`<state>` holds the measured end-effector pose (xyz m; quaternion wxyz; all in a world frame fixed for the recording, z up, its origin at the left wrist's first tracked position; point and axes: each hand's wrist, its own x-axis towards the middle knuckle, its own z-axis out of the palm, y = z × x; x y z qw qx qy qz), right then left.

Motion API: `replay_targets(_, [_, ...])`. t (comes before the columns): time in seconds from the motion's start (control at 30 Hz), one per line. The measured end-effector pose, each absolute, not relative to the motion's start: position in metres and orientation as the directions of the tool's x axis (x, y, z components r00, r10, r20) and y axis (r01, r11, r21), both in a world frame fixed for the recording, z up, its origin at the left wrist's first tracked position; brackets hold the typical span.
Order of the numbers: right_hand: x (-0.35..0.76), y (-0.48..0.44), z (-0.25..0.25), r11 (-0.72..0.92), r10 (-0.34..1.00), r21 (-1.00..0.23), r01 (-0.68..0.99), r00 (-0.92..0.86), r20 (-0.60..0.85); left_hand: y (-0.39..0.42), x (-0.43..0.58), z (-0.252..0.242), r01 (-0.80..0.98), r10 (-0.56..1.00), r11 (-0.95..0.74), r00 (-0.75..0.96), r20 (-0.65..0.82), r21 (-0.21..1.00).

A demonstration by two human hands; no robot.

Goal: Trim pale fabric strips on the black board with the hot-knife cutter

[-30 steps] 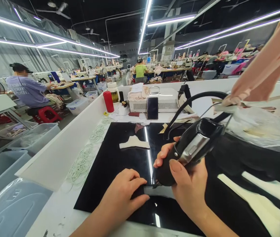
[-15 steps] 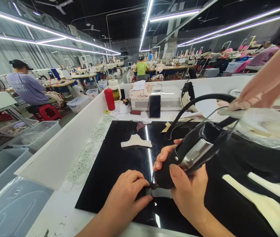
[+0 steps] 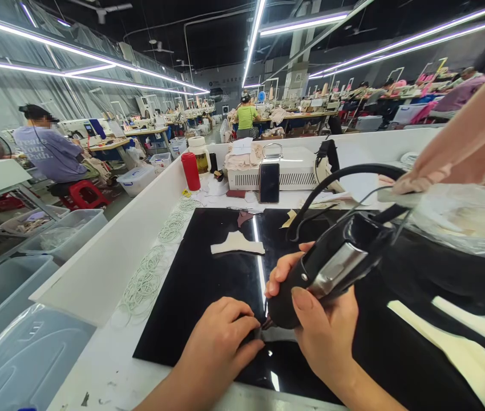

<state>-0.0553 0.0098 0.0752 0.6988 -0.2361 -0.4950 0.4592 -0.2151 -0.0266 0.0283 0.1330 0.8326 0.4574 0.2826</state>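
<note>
My right hand [image 3: 326, 319] is wrapped round a black handheld tool [image 3: 332, 268] with a metal plate on its side and a thick black hose. The tool's tip points down beside my left fingertips. My left hand [image 3: 221, 342] rests on the glossy black board [image 3: 191, 285], fingers bent round something dark and too small to name. A dark, shiny strip [image 3: 279, 334] lies under the tool's tip. Farther back on the board sits a cream fabric piece [image 3: 237, 242]. Long cream pieces [image 3: 443, 342] lie on black material at the right.
Coils of pale cord [image 3: 142, 285] line the board's left side. Behind it stand a red bottle [image 3: 190, 171], a phone [image 3: 269, 182] and a white vented box [image 3: 296, 171]. Pale fabric hangs at the upper right above a plastic bag [image 3: 456, 220]. A person [image 3: 49, 148] sits at the left.
Both hands keep nearly the same places, with the tool still held at my left fingertips. The view has shifted very slightly.
</note>
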Motion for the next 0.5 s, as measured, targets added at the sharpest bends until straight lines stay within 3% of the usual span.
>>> replay_targets(0.3, [-0.0568, 0.0082, 0.0750, 0.464, 0.875, -0.785, -0.411, 0.077, 0.478, -0.0283, -0.2166, 0.0268, 0.682, 0.803, -0.589, 0.428, 0.415, 0.434])
replay_targets(0.5, [-0.0555, 0.0070, 0.0743, 0.477, 0.868, -0.780, -0.406, 0.078, 0.490, -0.0307, -0.2171, 0.0276, 0.719, 0.770, -0.616, 0.463, 0.439, 0.323])
